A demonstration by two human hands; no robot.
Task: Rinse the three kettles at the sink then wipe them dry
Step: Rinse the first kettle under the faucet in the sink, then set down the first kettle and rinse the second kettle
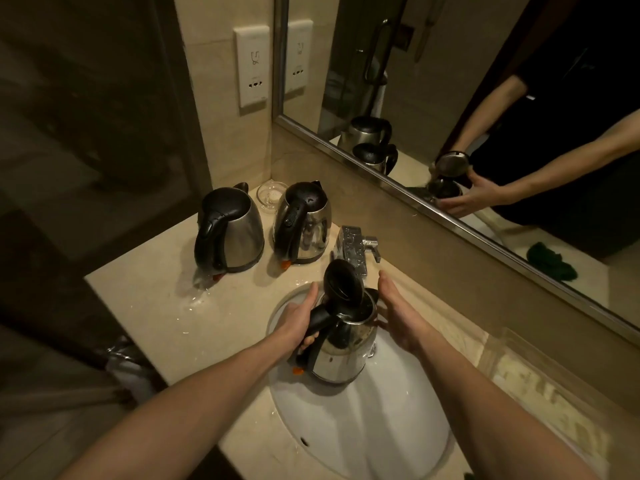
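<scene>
A steel kettle [341, 355] with a black handle and its lid flipped up hangs over the white sink [381, 427], just below the chrome tap [353, 249]. My left hand [299, 318] grips its handle. My right hand [398, 317] lies against the kettle's right side near the rim, fingers fairly straight. Two more steel kettles stand on the counter behind: one at the left [228, 233] with its lid shut, one [304, 221] beside it with water drops on the lid.
Water is splashed on the beige counter [145, 306] in front of the left kettle. A glass dish [272, 195] sits in the corner. A wall mirror [450, 81] runs behind the tap and shows a green cloth on the counter to the right.
</scene>
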